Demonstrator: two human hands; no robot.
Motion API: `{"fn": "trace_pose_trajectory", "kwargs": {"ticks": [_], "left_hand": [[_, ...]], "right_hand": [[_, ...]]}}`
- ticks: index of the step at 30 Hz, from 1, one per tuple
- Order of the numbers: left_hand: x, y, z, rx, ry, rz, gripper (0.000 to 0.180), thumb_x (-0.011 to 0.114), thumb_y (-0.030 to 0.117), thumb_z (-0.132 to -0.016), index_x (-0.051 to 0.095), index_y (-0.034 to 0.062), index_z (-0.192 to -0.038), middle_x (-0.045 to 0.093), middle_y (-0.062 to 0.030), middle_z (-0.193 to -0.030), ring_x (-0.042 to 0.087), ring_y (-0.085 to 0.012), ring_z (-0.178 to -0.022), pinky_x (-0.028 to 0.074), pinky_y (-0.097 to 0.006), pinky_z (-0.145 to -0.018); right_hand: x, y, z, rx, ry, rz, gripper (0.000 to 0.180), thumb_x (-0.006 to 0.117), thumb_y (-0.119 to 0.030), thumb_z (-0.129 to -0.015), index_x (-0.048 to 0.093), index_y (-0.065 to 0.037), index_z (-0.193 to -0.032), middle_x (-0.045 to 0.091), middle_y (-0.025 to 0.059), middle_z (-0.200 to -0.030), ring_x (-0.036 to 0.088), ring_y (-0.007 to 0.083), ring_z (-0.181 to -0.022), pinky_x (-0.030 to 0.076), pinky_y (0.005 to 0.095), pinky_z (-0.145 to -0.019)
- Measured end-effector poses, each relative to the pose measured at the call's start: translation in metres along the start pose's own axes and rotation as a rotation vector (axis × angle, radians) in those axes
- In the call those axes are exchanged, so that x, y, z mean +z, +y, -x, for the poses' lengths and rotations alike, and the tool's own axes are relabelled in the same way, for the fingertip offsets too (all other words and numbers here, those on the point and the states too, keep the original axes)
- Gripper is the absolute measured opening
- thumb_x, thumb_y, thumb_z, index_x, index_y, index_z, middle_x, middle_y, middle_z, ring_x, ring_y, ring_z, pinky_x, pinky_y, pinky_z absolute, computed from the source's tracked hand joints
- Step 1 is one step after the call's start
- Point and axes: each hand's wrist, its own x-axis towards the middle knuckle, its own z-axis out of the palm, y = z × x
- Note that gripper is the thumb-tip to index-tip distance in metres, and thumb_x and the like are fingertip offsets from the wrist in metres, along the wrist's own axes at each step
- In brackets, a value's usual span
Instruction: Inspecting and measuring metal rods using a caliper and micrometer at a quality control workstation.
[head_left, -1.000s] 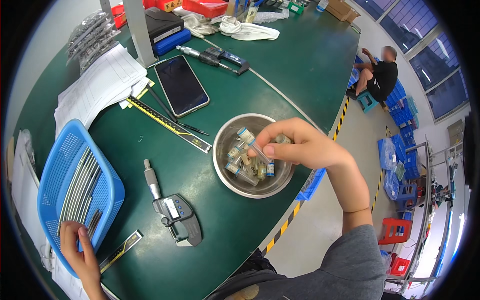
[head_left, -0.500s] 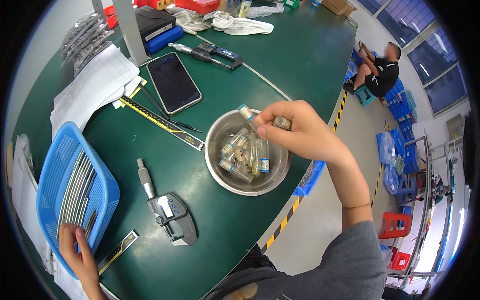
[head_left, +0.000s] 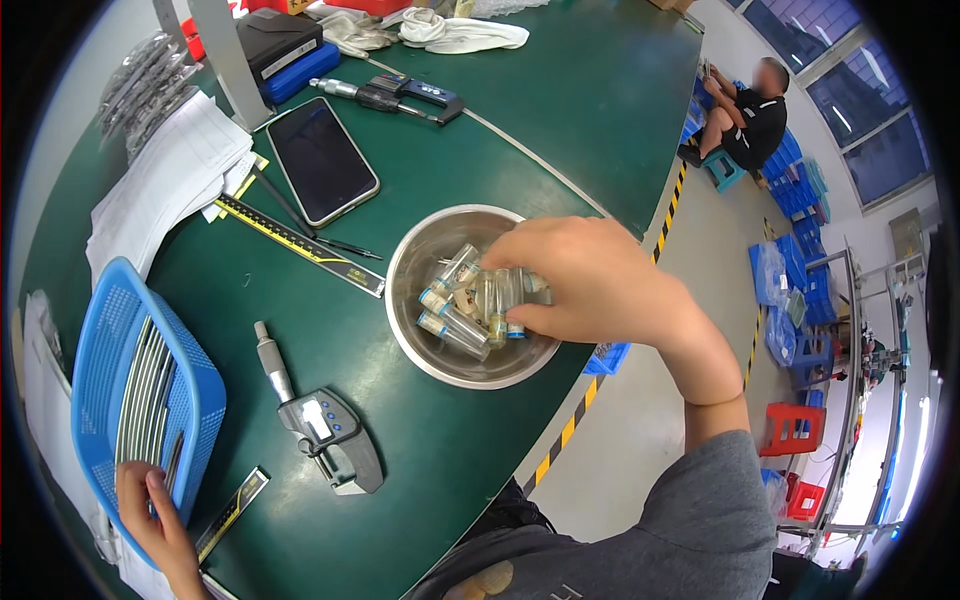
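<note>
My right hand [head_left: 595,280], half open, meets the vials [head_left: 462,332] in the bowl [head_left: 413,268], grip indeterminable; my left hand [head_left: 155,515], loosely open, overlaps the basket [head_left: 205,405].

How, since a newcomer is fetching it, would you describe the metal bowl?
On the green table, find the person's right hand. The round bowl beneath it is shiny metal holding clear tubes, unlike the blue basket of thin rods.
</note>
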Motion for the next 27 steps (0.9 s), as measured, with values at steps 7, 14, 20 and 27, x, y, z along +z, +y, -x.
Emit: {"fn": "trace_pose_trajectory", "kwargs": {"ticks": [7, 14, 20, 27], "left_hand": [[-0.0007, -0.0021, 0.0004, -0.012, -0.006, -0.001, 0.015, 0.042, 0.005, -0.085, 0.043, -0.0024, -0.072, 0.043, -0.0104, -0.072, 0.044, -0.0189, -0.067, 0.034, -0.026, -0.062], [-0.0009, -0.002, -0.0004, 0.005, -0.009, -0.004, 0.016, 0.042, 0.006, -0.085, 0.043, -0.0022, -0.072, 0.043, -0.0106, -0.072, 0.044, -0.019, -0.068, 0.034, -0.026, -0.063], [-0.0032, -0.0026, 0.0007, 0.001, -0.013, -0.016, 0.017, 0.042, 0.007, -0.086, 0.043, -0.0023, -0.071, 0.044, -0.0107, -0.072, 0.044, -0.0191, -0.068, 0.034, -0.026, -0.062], [-0.0017, -0.0031, 0.0012, -0.006, -0.012, -0.02, 0.017, 0.042, 0.007, -0.086, 0.043, -0.0021, -0.071, 0.044, -0.011, -0.071, 0.045, -0.0193, -0.067, 0.034, -0.027, -0.061]], "right_hand": [[0.0027, -0.0016, -0.0072, 0.074, -0.034, 0.031, 0.029, 0.069, -0.026, -0.066, 0.059, -0.007, -0.085, 0.061, 0.0062, -0.078, 0.058, 0.026, -0.072, 0.044, 0.036, -0.058], [0.0065, -0.0022, -0.0082, 0.07, -0.024, 0.134, 0.028, 0.067, -0.033, -0.068, 0.06, -0.007, -0.078, 0.06, 0.0049, -0.074, 0.058, 0.024, -0.066, 0.042, 0.0343, -0.054], [0.0051, -0.0018, -0.0075, 0.004, 0.018, 0.097, 0.025, 0.066, -0.032, -0.07, 0.061, -0.008, -0.073, 0.057, 0.0049, -0.069, 0.056, 0.0242, -0.062, 0.041, 0.0349, -0.051], [0.008, -0.0048, -0.0069, 0.066, -0.007, 0.082, 0.019, 0.061, -0.021, -0.071, 0.057, -0.004, -0.062, 0.058, 0.0096, -0.066, 0.058, 0.0281, -0.062, 0.044, 0.039, -0.051]]}}
